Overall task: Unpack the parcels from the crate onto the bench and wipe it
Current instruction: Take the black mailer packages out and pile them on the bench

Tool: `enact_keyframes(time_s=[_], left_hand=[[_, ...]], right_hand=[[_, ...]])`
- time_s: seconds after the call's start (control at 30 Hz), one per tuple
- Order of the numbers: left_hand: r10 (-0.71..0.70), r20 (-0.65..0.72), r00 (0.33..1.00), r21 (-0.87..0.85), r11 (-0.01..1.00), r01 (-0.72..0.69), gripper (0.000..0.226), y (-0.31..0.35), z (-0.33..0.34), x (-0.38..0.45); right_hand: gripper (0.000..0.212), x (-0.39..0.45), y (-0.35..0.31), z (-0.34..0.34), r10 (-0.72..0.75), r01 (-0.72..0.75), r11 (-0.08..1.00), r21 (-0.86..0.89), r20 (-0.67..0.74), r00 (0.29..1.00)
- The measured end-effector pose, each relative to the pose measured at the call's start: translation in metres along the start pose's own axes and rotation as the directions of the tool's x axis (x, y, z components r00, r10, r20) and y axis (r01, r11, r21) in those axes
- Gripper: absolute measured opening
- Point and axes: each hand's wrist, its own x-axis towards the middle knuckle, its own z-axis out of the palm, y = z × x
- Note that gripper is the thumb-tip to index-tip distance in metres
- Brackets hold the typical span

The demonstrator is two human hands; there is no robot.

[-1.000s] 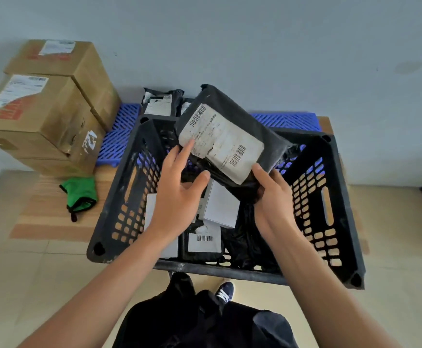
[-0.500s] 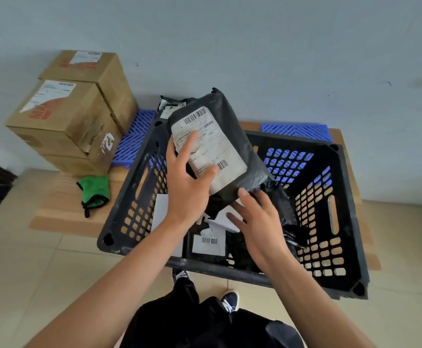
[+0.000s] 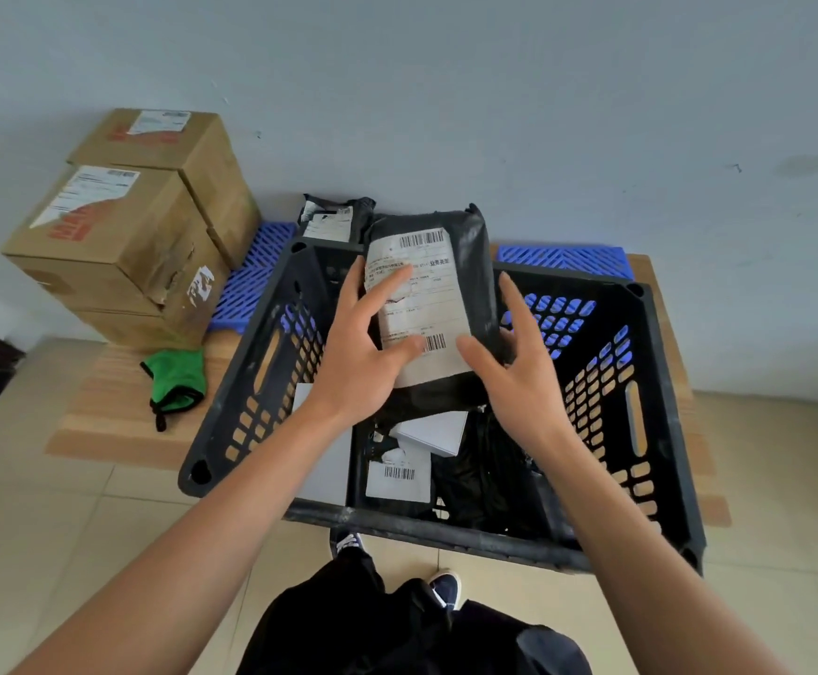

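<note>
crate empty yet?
No. The crate still holds labelled parcels on its floor; another black parcel is held above it.
</note>
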Motion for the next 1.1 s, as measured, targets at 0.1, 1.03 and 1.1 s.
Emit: enact_keyframes(time_s=[0.1, 1.03, 1.1], left_hand=[[-0.023, -0.06, 0.998, 0.021, 0.999, 0.024, 0.084, 0.004, -0.004, 0.007], [0.119, 0.075, 0.99, 0.161, 0.978, -0.13, 0.068, -0.034, -0.091, 0.246], [0.119, 0.086, 0.989, 0.177, 0.975, -0.133, 0.074, -0.043, -0.094, 0.256]], right_hand=[[0.068, 0.003, 0.004, 0.01, 0.026, -0.026, 1.0, 0.006, 0.002, 1.0], [0.063, 0.229, -0.039, 0.09, -0.16, 0.127, 0.923, -0.362, -0.063, 0.985], [0.063, 0.244, -0.031, 0.092, -0.133, 0.112, 0.915, -0.388, -0.028, 0.991]])
